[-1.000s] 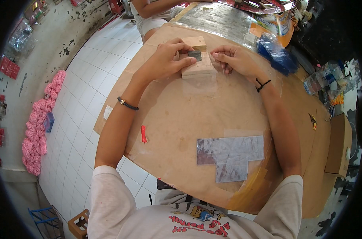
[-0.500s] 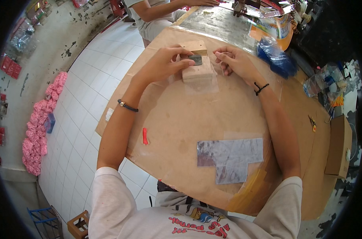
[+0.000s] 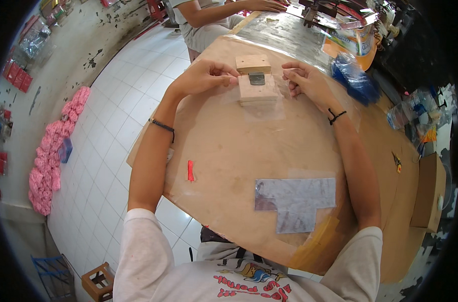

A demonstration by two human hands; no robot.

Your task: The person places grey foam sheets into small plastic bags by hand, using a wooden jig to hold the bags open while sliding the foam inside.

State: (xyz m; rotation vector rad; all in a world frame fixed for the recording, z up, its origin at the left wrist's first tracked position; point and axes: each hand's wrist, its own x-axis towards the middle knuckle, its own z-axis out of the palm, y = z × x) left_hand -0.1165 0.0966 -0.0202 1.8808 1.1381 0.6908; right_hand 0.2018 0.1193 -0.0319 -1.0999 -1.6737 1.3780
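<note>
A small pale wooden block (image 3: 258, 93) with a raised back piece (image 3: 253, 61) stands toward the far side of the table. On it lies a small dark grey rectangular piece (image 3: 257, 78). At the block's left edge is my left hand (image 3: 206, 79), thumb and forefinger close together in a pinch; anything between them is too small to make out. To the right of the block, apart from it, my right hand (image 3: 305, 81) has its fingers curled and the thumb against the forefinger. What it may hold is hidden. Clear plastic film shows under the block.
A grey T-shaped sheet (image 3: 295, 204) lies near me on the brown-covered table (image 3: 219, 136), with a small red strip (image 3: 190, 170) to the left. Blue plastic packets (image 3: 355, 80) lie at far right, a cardboard box (image 3: 426, 194) beyond the right edge. Another person's arm (image 3: 208, 17) rests across the table.
My left fingers have drawn back left from the dark piece, leaving it lying on the block. My right hand keeps about the same place and pose beside the block. The whole view has shifted slightly.
</note>
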